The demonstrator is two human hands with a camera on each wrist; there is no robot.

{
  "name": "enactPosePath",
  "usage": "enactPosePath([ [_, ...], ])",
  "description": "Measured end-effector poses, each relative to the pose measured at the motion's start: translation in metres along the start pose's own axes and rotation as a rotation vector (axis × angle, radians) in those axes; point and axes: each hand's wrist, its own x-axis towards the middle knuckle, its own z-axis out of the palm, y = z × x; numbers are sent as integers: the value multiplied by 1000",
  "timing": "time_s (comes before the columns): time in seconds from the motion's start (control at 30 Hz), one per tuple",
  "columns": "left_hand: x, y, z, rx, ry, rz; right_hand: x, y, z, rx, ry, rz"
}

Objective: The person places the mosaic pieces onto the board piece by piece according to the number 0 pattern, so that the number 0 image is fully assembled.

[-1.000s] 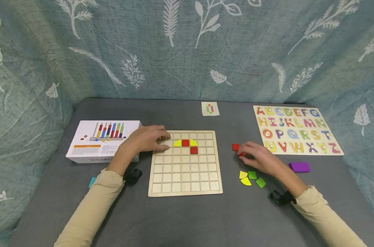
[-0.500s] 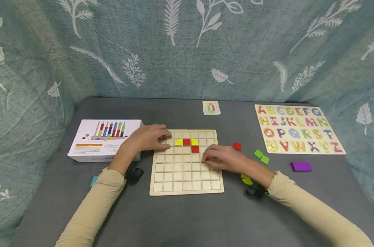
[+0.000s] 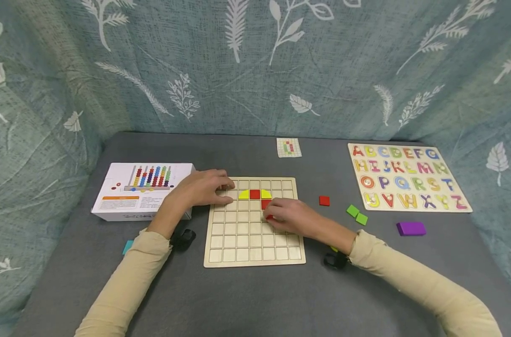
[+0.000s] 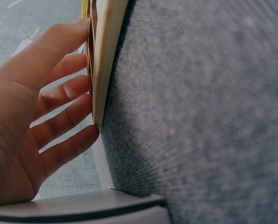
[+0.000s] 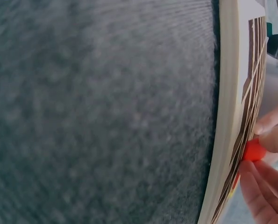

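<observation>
A wooden grid board (image 3: 234, 255) lies in the middle of the table. In its upper rows sit two yellow quarter-circle tiles (image 3: 244, 194), a red square tile (image 3: 254, 194) between them, and another red square tile (image 3: 265, 204) below the right one. My right hand (image 3: 295, 216) pinches a red tile (image 5: 254, 150) right at the grid, just under that lower red square. Fingertips of my left hand (image 3: 204, 188) rest on the board's upper left corner; the left wrist view shows the fingers (image 4: 66, 109) spread along its edge.
Right of the board lie a loose red square (image 3: 324, 201), two green squares (image 3: 357, 215), a purple block (image 3: 411, 228) and an alphabet board (image 3: 411, 178). A printed card (image 3: 289, 147) is behind. Left are a white box (image 3: 141, 192) and a blue piece (image 3: 128, 246).
My right hand has picked up a red tile from the right side and carried it left to the board. The green squares shifted during this. My left hand stays at the corner.
</observation>
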Motion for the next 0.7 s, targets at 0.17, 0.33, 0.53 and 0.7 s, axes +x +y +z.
enactPosePath([
  [0.17, -1, -1, 1, 6, 7, 7, 3, -3, 2, -14, 31, 3],
  [0.33, -1, 0, 0, 5, 12, 6, 3, -6, 1, -43, 24, 15],
  [0.53, 0, 0, 1, 4, 10, 3, 2, -7, 1, -37, 28, 26],
  [0.7, 0, 0, 0, 7, 10, 3, 1, -6, 1, -6, 24, 35],
])
